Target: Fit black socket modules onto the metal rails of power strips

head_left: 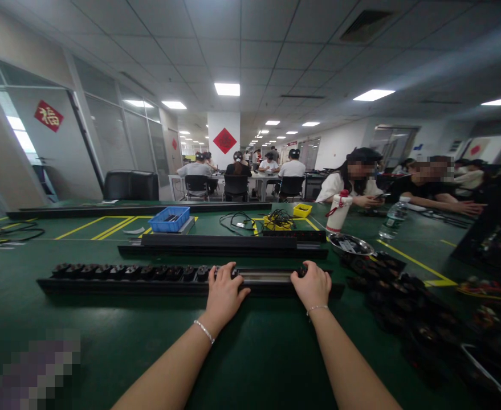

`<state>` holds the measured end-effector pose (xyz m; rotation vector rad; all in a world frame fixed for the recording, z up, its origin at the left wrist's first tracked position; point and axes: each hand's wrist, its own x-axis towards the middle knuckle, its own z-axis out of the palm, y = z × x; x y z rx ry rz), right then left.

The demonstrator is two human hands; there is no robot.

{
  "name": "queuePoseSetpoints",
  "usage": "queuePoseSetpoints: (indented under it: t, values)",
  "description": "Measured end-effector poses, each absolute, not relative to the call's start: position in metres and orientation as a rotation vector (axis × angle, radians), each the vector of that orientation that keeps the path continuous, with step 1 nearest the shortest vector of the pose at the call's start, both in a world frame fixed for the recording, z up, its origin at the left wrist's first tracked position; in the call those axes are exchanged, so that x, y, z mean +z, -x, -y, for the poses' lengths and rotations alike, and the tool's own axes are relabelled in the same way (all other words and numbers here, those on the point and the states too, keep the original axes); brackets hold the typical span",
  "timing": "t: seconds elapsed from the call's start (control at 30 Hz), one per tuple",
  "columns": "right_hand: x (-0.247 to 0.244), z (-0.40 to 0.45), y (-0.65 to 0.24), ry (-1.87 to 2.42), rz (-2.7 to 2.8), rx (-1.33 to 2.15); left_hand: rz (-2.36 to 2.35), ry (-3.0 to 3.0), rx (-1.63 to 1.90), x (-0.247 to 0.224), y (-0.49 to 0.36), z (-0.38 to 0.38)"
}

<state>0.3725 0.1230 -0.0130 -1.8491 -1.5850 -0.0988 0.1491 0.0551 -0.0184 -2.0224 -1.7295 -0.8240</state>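
Note:
A long black rail (117, 287) lies across the green table in front of me. Small black block-like pieces (160, 272) sit side by side in its left part, and the bare grey channel (269, 275) shows between my hands. My left hand (224, 290) is closed over a black piece at the right end of the row, its fingers curled down and the piece mostly hidden. Near the rail's right end, my right hand (313, 286) grips another black piece (302, 271) between thumb and fingers.
Another black rail (220, 244) lies beyond. Behind it are a blue bin (170, 218), cables and a yellow tray (302, 211). To the right stand a metal bowl (350, 245), a white flask (338, 213), a water bottle (393, 219) and heaped black pieces (404, 302). Two people sit there.

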Motion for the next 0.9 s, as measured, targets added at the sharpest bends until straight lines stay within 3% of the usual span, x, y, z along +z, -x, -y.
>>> queuePoseSetpoints:
  t: [0.9]
  values:
    - [-0.016, -0.123, -0.384, 1.894, 1.467, -0.127, 1.727, 2.033, -0.806, -0.02, -0.148, -0.056]
